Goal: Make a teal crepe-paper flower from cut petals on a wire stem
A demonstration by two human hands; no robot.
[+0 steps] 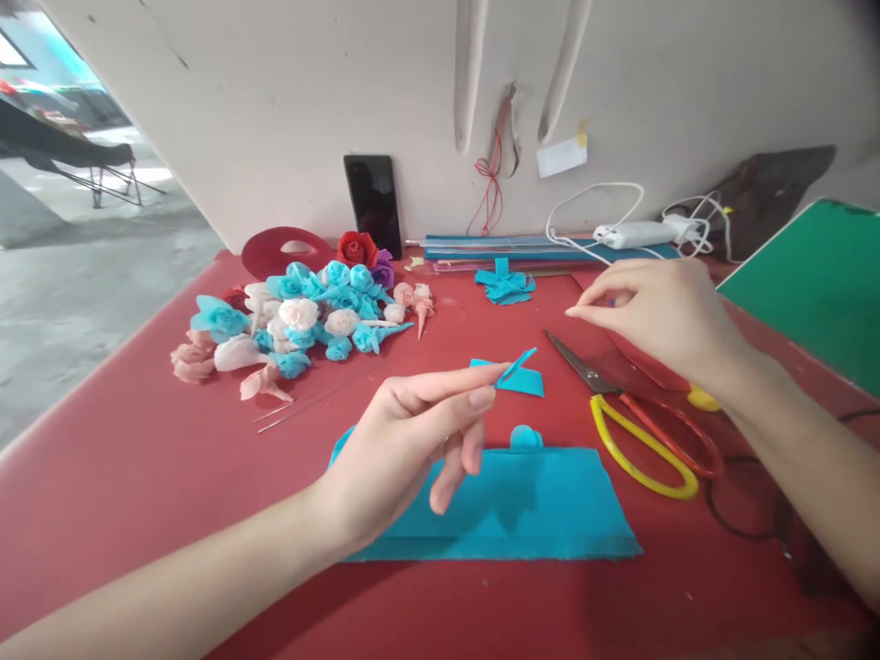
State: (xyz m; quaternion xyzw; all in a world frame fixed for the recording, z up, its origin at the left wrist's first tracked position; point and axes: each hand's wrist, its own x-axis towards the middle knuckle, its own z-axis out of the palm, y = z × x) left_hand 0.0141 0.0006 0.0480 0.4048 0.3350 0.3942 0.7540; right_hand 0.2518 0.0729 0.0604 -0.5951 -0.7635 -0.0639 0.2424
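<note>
My left hand (412, 440) pinches a small piece of blue crepe paper (517, 365) between thumb and forefinger, above the table. Beneath that hand lies a folded sheet of blue crepe paper (543, 504), with small round blue cut-outs (526, 437) at its far edge. A blue paper strip (523, 380) rests just behind the held piece. My right hand (650, 312) is raised, thumb and forefinger pressed together; whatever is between them, if anything, is too small to make out. Below it, scissors (595, 378) with one yellow and one red handle lie partly open.
Blue, white and pink paper flowers (323, 312) are heaped at the left, near thin wires (302, 408). A phone (375, 202) leans on the wall. Blue scraps (505, 282), a white power adapter (629, 235) with cables and a green board (818, 293) are farther back.
</note>
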